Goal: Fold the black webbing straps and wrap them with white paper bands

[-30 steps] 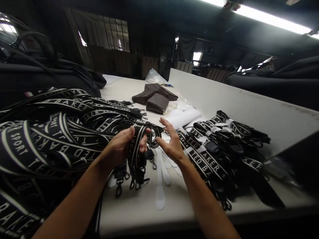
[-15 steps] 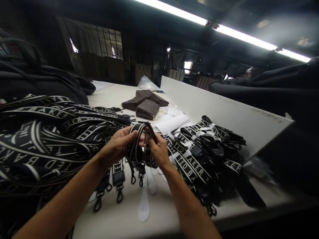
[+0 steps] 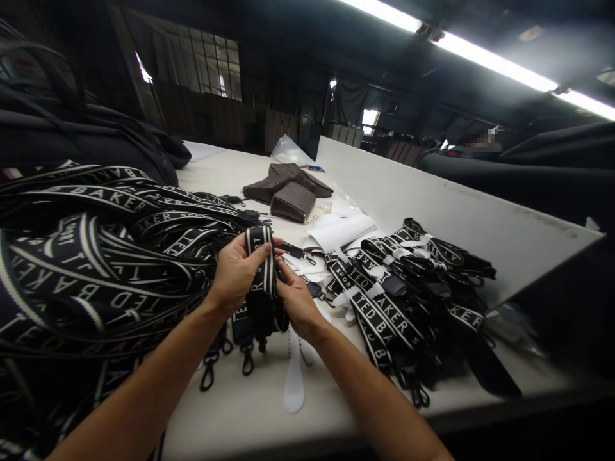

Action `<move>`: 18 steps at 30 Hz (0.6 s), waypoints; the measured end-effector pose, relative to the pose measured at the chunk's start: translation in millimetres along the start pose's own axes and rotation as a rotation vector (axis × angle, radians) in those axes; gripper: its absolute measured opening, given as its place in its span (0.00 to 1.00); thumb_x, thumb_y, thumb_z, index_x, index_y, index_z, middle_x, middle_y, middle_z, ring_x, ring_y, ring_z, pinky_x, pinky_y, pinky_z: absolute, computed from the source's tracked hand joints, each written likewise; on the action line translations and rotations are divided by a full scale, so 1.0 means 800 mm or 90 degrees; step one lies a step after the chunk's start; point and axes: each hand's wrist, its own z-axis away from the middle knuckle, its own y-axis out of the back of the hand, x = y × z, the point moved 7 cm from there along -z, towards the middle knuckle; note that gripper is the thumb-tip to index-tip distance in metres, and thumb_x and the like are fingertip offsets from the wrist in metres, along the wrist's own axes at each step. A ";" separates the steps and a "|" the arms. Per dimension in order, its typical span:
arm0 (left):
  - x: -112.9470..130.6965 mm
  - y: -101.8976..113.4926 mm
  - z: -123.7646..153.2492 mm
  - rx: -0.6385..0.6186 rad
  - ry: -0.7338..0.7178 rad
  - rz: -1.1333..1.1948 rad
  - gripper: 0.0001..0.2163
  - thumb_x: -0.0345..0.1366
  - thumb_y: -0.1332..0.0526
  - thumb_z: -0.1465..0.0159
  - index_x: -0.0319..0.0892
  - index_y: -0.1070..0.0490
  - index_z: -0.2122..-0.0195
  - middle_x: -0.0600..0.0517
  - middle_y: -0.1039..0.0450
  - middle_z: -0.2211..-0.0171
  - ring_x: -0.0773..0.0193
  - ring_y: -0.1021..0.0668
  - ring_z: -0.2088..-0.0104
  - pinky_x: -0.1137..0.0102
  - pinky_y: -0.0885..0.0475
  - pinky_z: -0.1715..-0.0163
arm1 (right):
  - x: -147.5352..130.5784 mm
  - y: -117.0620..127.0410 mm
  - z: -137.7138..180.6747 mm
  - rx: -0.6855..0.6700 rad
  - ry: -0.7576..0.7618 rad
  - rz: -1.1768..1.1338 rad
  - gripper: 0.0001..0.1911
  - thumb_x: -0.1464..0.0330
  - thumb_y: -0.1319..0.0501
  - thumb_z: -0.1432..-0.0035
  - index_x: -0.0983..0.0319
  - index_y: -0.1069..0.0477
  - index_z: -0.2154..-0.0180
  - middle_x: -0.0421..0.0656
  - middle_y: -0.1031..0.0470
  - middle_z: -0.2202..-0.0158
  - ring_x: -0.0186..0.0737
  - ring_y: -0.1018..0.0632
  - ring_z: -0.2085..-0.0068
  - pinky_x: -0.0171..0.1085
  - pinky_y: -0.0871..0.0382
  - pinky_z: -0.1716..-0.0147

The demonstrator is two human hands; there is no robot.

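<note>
One folded strap (image 3: 269,276) sits above the table (image 3: 230,410), pinched by your left hand (image 3: 235,272) and gripped along its side by your right hand (image 3: 298,301); you seem to be squaring its layers, so next probably calls for holding them even.

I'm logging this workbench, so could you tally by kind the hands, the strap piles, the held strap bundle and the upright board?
Hands: 2 (left hand, right hand)
Strap piles: 2 (left pile, right pile)
Strap bundle in the left hand's grip: 1
Upright white board: 1
Total: 6
</note>
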 end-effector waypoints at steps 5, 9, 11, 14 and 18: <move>0.001 -0.005 0.005 -0.028 -0.104 -0.153 0.14 0.38 0.33 0.41 0.36 0.28 0.57 0.45 0.22 0.59 0.62 0.20 0.65 0.71 0.25 0.64 | 0.000 0.000 0.001 0.038 -0.016 -0.095 0.18 0.60 0.40 0.39 0.59 0.29 0.49 0.42 0.22 0.56 0.42 0.22 0.54 0.38 0.28 0.51; 0.008 0.001 0.006 0.020 -0.154 -0.173 0.14 0.39 0.34 0.40 0.37 0.28 0.56 0.45 0.22 0.58 0.61 0.20 0.64 0.67 0.25 0.60 | -0.008 -0.015 0.007 -0.024 0.008 -0.103 0.23 0.58 0.38 0.40 0.56 0.33 0.44 0.41 0.26 0.48 0.43 0.26 0.47 0.40 0.32 0.44; 0.008 0.002 0.006 0.031 -0.164 -0.166 0.14 0.38 0.34 0.40 0.37 0.28 0.56 0.45 0.22 0.58 0.60 0.20 0.62 0.67 0.25 0.58 | -0.007 -0.016 0.008 -0.026 0.027 -0.056 0.28 0.60 0.35 0.42 0.55 0.37 0.41 0.41 0.28 0.44 0.43 0.28 0.44 0.40 0.35 0.41; -0.001 0.003 0.004 0.019 -0.143 -0.137 0.15 0.40 0.33 0.40 0.37 0.29 0.55 0.45 0.22 0.58 0.59 0.20 0.60 0.66 0.25 0.57 | -0.005 -0.009 0.006 -0.006 0.067 0.054 0.28 0.62 0.35 0.42 0.56 0.37 0.41 0.42 0.29 0.44 0.45 0.29 0.43 0.42 0.36 0.41; -0.004 0.009 0.006 0.053 -0.181 -0.281 0.15 0.44 0.34 0.40 0.39 0.28 0.59 0.48 0.24 0.64 0.59 0.21 0.65 0.64 0.26 0.60 | -0.001 0.004 0.005 0.063 0.082 0.130 0.22 0.65 0.37 0.43 0.59 0.32 0.47 0.43 0.24 0.52 0.44 0.25 0.51 0.40 0.31 0.48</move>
